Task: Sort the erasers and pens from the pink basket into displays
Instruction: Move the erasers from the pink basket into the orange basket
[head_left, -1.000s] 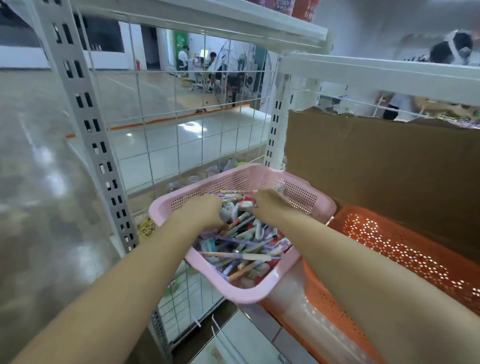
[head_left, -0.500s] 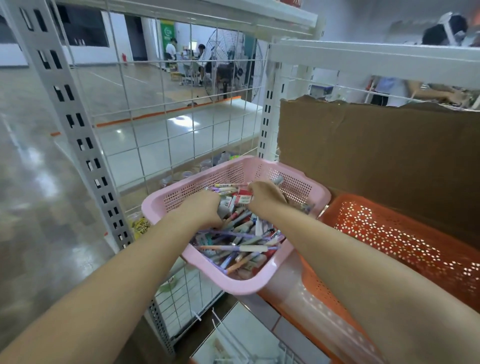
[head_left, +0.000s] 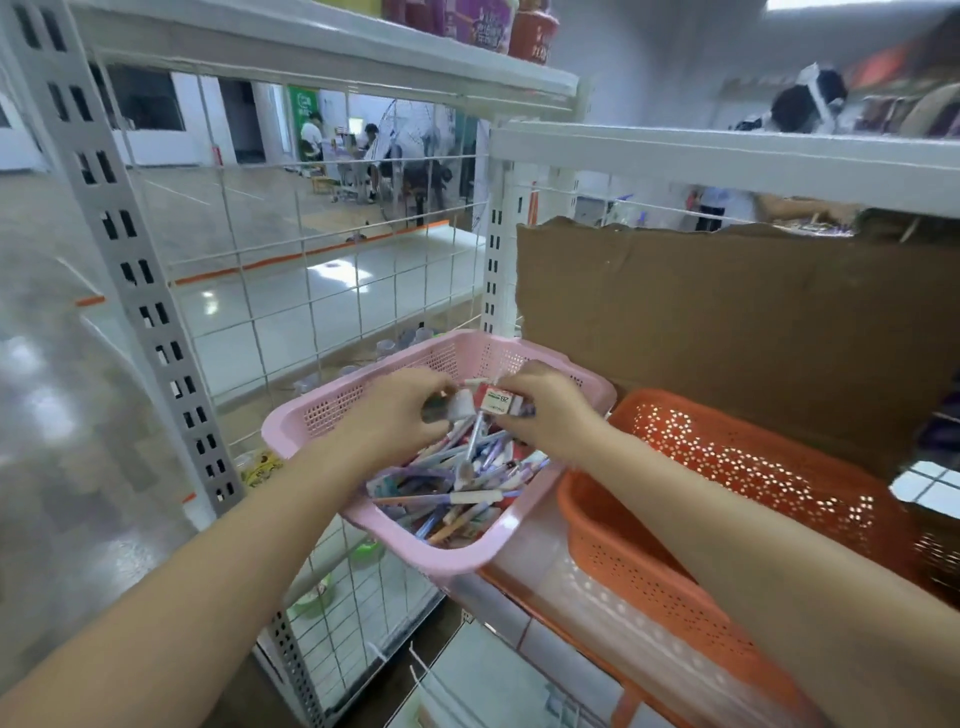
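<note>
The left hand (head_left: 400, 413) has its fingers curled round a small whitish piece (head_left: 460, 406), too blurred to name. The right hand (head_left: 551, 410) pinches an eraser (head_left: 497, 401) in a red and white wrapper marked 2B between thumb and fingertips. The two hands are close together, nearly touching, and are raised just above the far half of the pink basket (head_left: 310, 411). Under the eraser a pale pen (head_left: 472, 441) stands almost upright out of the heap; I cannot tell whether either hand holds it. The basket is full of pens (head_left: 447, 500), mostly lilac, blue and white, lying crisscross, with more small packets mixed in. Its near corner juts out past the shelf edge (head_left: 498, 605). Just to its right, touching it, sits an orange basket (head_left: 727, 467) with perforated walls. A torn sheet of cardboard (head_left: 727, 322) stands upright behind both baskets. To the left rises a grey slotted upright (head_left: 130, 260) of the rack. A white wire grid (head_left: 311, 291) closes the side behind the pink basket. The upper shelf (head_left: 311, 39) carries pink and red containers (head_left: 483, 23). Beyond the grid is a glossy floor (head_left: 52, 415), and people (head_left: 311, 136) sit far back. Another person (head_left: 805, 104) is visible over the right-hand shelf.
</note>
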